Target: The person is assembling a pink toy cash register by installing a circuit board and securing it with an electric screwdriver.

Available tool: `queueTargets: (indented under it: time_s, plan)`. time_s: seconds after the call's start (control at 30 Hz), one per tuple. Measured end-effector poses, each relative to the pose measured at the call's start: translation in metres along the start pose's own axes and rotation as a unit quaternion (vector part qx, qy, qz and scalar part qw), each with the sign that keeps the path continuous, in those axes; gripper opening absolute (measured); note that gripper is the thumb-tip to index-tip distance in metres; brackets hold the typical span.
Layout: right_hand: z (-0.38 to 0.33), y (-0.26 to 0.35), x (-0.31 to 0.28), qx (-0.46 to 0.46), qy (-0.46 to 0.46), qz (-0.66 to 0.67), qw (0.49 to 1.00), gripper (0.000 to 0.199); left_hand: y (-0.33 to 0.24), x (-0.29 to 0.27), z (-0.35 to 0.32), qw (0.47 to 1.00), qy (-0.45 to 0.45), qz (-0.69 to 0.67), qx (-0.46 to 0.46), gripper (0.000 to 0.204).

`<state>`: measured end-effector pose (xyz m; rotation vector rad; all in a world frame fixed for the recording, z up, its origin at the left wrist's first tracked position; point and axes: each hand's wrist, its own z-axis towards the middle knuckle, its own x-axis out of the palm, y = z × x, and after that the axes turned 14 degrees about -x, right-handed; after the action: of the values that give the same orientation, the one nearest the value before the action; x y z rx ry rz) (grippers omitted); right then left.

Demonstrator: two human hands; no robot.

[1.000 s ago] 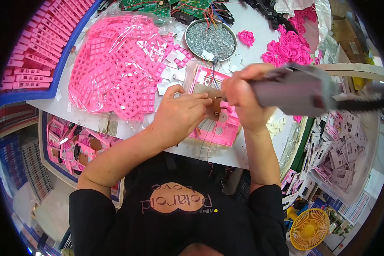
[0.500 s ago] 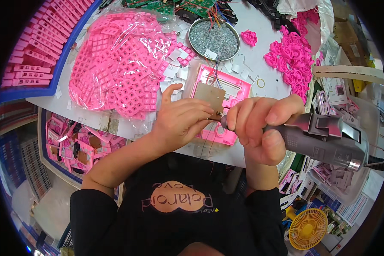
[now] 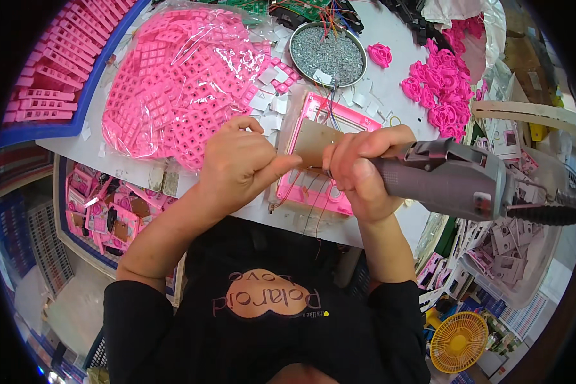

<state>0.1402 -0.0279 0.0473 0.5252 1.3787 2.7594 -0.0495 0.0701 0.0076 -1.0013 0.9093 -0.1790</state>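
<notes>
My right hand point(image 3: 365, 169) is wrapped round a grey electric screwdriver point(image 3: 451, 182) held nearly level. Its bit points left, over a brown board point(image 3: 315, 137) lying in an open pink plastic casing point(image 3: 358, 118). Just left of the casing hovers my left hand point(image 3: 236, 157), its fingers curled in and its thumb reaching toward the bit. Whether anything small sits in those fingers is hidden. Thin red and dark wires point(image 3: 316, 208) trail from the casing over the near table edge. Behind it stands a round metal dish point(image 3: 329, 57) full of small screws.
A clear bag of pink keypads point(image 3: 179, 89) fills the table's left. At far right lie coiled pink cords point(image 3: 445, 89); green circuit boards point(image 3: 300, 11) are at the back. A blue crate point(image 3: 86, 118) holds pink parts. Below stand a bin of pink assemblies point(image 3: 124, 211) and a yellow basket point(image 3: 459, 342).
My left hand has drawn back left from the board, its fingers curling in. My right hand and the screwdriver have swung slightly, its rear end moving away from me. The casing's near end has shifted left.
</notes>
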Motion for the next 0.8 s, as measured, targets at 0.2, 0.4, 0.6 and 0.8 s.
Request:
queueTargets:
  time_s: [0.2,0.4,0.6,0.8]
  plan:
    - [-0.009,0.0,-0.003,-0.007,0.101,-0.152,0.983,0.025,-0.011,0.014,0.005,0.997,-0.06,0.047,-0.013,0.026]
    - [-0.004,-0.001,-0.006,-0.008,0.128,-0.117,0.985,0.024,-0.012,0.027,-0.001,0.994,-0.045,0.097,-0.001,0.022]
    - [0.015,0.025,0.012,-0.017,0.056,0.037,0.998,0.026,-0.015,0.033,-0.005,0.995,-0.054,0.087,0.014,0.019]
    - [0.013,0.029,0.014,-0.002,0.039,0.045,0.998,0.028,-0.015,0.038,-0.008,0.998,-0.05,0.034,0.0,0.017]
